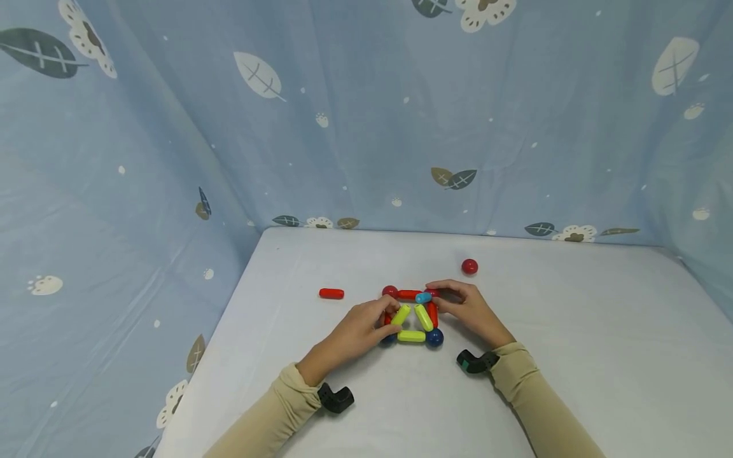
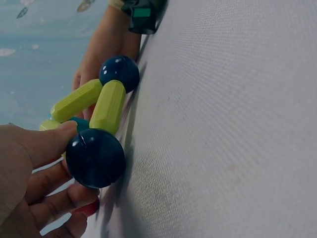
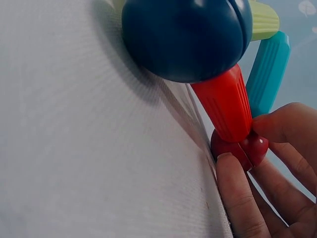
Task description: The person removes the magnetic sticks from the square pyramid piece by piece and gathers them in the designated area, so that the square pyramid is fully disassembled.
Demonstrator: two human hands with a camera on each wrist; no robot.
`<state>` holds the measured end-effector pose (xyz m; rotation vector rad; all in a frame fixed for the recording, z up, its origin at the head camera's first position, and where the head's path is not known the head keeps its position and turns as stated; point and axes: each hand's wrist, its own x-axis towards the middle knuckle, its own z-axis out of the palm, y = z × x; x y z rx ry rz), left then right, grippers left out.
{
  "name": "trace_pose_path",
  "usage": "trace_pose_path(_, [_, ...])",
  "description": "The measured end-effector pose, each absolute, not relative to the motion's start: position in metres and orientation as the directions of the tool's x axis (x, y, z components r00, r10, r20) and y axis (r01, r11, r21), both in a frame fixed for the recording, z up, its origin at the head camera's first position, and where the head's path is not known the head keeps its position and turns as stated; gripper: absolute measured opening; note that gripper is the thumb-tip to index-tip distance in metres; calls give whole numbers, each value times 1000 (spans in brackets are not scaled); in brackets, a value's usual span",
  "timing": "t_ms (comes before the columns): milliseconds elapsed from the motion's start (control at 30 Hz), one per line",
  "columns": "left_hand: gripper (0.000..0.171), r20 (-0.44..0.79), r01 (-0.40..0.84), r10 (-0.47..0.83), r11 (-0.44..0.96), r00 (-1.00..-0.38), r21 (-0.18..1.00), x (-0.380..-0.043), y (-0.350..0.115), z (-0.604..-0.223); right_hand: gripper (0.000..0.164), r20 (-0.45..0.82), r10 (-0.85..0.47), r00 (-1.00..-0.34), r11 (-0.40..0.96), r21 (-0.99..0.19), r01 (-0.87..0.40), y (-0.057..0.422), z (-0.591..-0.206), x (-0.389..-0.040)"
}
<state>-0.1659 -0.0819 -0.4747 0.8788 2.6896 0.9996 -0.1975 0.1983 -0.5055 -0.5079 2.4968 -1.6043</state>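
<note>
A frame of balls and rods lies in front of me, with blue balls at its near corners and red balls at its far corners. My left hand (image 1: 357,327) grips the near-left blue ball (image 2: 95,157), its thumb over the top and its fingers behind. Between thumb and fingers of my right hand (image 1: 468,310) is the far-right red ball (image 3: 240,149); a light blue rod (image 3: 269,72) rises from it. Two yellow-green rods (image 1: 424,317) slant up from the near balls. Another yellow-green rod (image 1: 411,336) joins those balls, while a red rod (image 1: 409,294) forms the far side.
A loose red rod (image 1: 331,293) lies left of the frame. Behind my right hand sits a loose red ball (image 1: 469,266). A blue patterned curtain (image 1: 401,127) hangs behind and left of the white table (image 1: 572,331). Black wrist devices (image 1: 338,399) stick out from both sleeves.
</note>
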Motion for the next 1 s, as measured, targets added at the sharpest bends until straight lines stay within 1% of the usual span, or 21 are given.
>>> trace_pose_path(167, [32,77,478,567,606,-820,636,-165,-81,-474,33,74,-346,-935,381,-900,-212,198,-505,-196])
trace_pose_path(333, [31,76,438,544,576,-836,690,-165,-83,-468,34,75,-350,-934,378,-901,-214,199,-504,-195])
trace_pose_path(433, [27,98,428,526,555,-845,713,-166,-88,-463,34,76,-351,-933,377,-901,-215,198,-505,-196])
trace_pose_path(533, [23,125,426,496,561,-859,710,-167,-94,-460,34,79,-354,-932,376,-900,-220,197,-507,-197])
trace_pose_path(667, [21,157,419,448,578,-880,700,-171,-108,-457,32,78,-355,-932,371,-903,-217,194,-509,-199])
trace_pose_path(833, [22,195,422,416,573,-888,703,-177,-133,-454,32,69,-352,-933,382,-900,-210,194,-511,-200])
trace_pose_path(1000, [23,198,413,400,573,-895,708,-183,-164,-456,33,56,-337,-940,395,-898,-195,198,-508,-197])
